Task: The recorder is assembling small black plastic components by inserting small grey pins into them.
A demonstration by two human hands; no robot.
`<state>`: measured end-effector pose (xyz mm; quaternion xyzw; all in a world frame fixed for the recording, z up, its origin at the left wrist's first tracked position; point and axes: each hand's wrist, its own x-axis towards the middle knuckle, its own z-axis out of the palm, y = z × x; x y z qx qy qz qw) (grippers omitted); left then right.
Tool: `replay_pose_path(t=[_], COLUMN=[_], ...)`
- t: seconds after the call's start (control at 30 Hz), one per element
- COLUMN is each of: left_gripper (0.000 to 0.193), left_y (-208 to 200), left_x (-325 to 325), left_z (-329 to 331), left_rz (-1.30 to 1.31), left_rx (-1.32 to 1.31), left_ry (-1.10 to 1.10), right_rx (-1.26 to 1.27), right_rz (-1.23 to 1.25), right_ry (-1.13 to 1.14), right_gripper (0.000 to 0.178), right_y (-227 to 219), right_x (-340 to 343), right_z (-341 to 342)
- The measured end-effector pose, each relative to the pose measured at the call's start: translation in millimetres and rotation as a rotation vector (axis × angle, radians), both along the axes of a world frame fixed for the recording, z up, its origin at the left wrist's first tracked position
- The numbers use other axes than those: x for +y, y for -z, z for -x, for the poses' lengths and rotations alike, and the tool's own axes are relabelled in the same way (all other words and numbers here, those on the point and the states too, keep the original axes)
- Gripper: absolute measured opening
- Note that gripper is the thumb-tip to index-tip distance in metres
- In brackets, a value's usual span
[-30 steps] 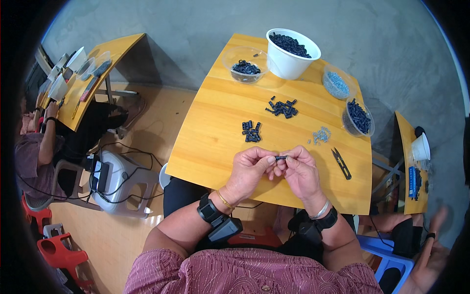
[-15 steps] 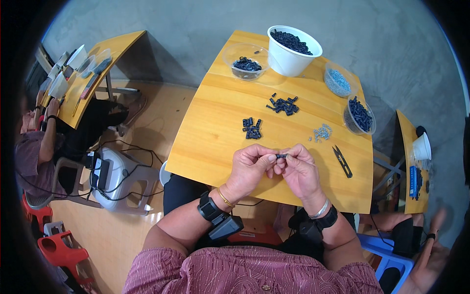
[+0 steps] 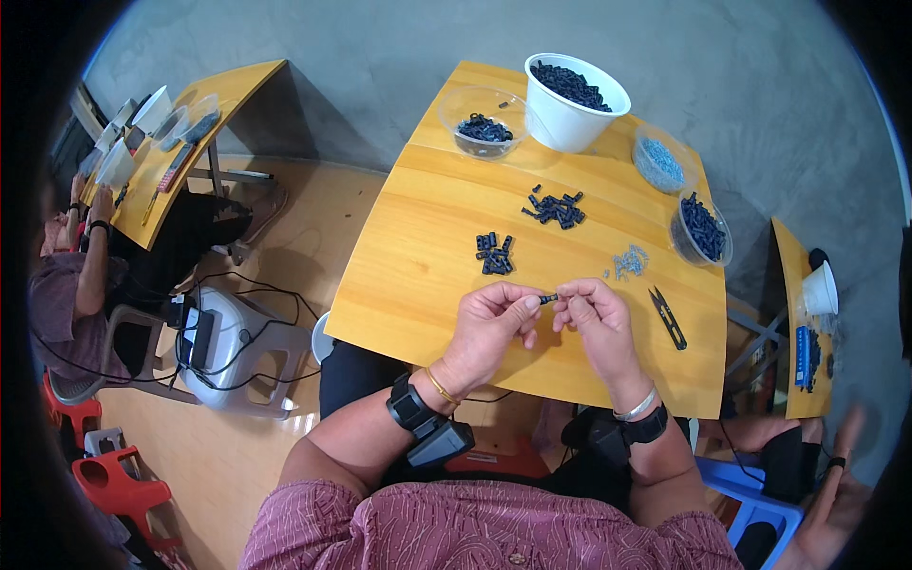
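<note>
Over the near edge of the wooden table [image 3: 399, 285], my left hand [image 3: 496, 325] pinches a small black tubular part [image 3: 548, 299] between thumb and fingertips. Close to the part's right end, my right hand [image 3: 597, 328] has its thumb and fingers pressed together; whatever they hold, if anything, is too small to make out. Beyond my hands lie a small pile of black parts [image 3: 495, 255] and a larger loose pile of black pieces [image 3: 559, 210]. Tiny silvery-blue pieces [image 3: 630, 261] are scattered to the right, with black thread snips [image 3: 668, 318] just nearer.
At the table's back are a clear bowl [image 3: 458, 142] of black pieces and a full white tub [image 3: 562, 128]. Along the right stand a bowl of light-blue bits [image 3: 659, 163] and a bowl of dark parts [image 3: 701, 230]. Other people sit at tables on both sides.
My right fingertips have drawn back slightly to the right, so more of the black part shows between my hands. The left hand keeps its pinch.
</note>
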<state>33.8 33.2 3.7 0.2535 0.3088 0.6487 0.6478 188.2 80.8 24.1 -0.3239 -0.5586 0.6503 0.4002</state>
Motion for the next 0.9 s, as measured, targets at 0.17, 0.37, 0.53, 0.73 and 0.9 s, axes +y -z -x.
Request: replay_pose_path(t=[0.17,0.37,0.53,0.73,0.9], left_gripper=[0.009,0.015,0.017,0.010,0.010], left_y=[0.4,0.1,-3.3,-2.4,-3.6], left_x=[0.0,2.2,1.0,-0.8,1.6], left_z=[2.9,2.2,0.8,-6.2,-12.4], left_rz=[-0.016,0.002,-0.029,-0.096,-0.458], left_rx=[0.023,-0.074,-0.098,0.331,1.175], left_ry=[0.067,0.098,0.093,-0.038,-0.247], right_rx=[-0.319,-0.370,-0.409,-0.507,-0.672], right_rz=[-0.403,-0.457,-0.453,-0.703,-0.929], right_ry=[0.047,0.043,0.063,0.026,-0.027], right_gripper=[0.009,0.005,0.008,0.009,0.008], right_y=[-4.3,-7.2,-8.5,-9.5,-1.0], right_x=[-1.5,-2.7,-4.4,-5.3,2.5], right_z=[2.4,0.3,1.3,-0.6,-12.8])
